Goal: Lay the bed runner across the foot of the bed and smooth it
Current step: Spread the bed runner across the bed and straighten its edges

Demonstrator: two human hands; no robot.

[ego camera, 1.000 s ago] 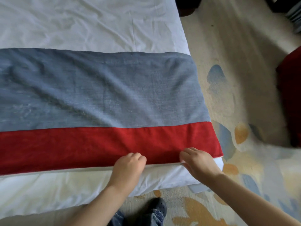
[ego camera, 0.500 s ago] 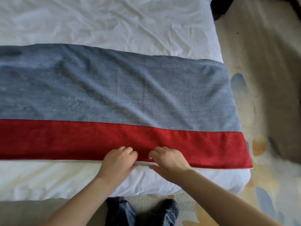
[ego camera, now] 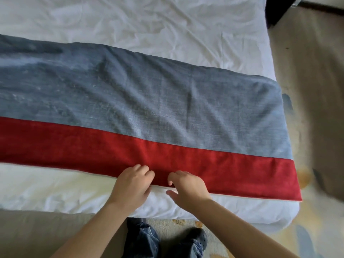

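The bed runner (ego camera: 149,108), grey-blue with a red band along its near edge, lies across the foot of the white bed (ego camera: 149,25) and runs off the frame at the left. Its right end hangs over the bed's right side. A few soft creases show in the grey part. My left hand (ego camera: 132,185) rests on the near red hem with fingers curled over the edge. My right hand (ego camera: 188,187) sits just to its right on the same hem, fingers bent, thumb under the edge. Whether either hand pinches the cloth is unclear.
White bedding (ego camera: 55,194) shows below the runner along the bed's foot. A patterned carpet (ego camera: 307,183) covers the floor on the right. A dark piece of furniture (ego camera: 275,10) stands at the top right. My legs and a dark shoe (ego camera: 197,239) are by the bed's foot.
My view has swung left along the bed. My right hand slid left along the red hem toward my left hand, and both now sit close together near the middle.
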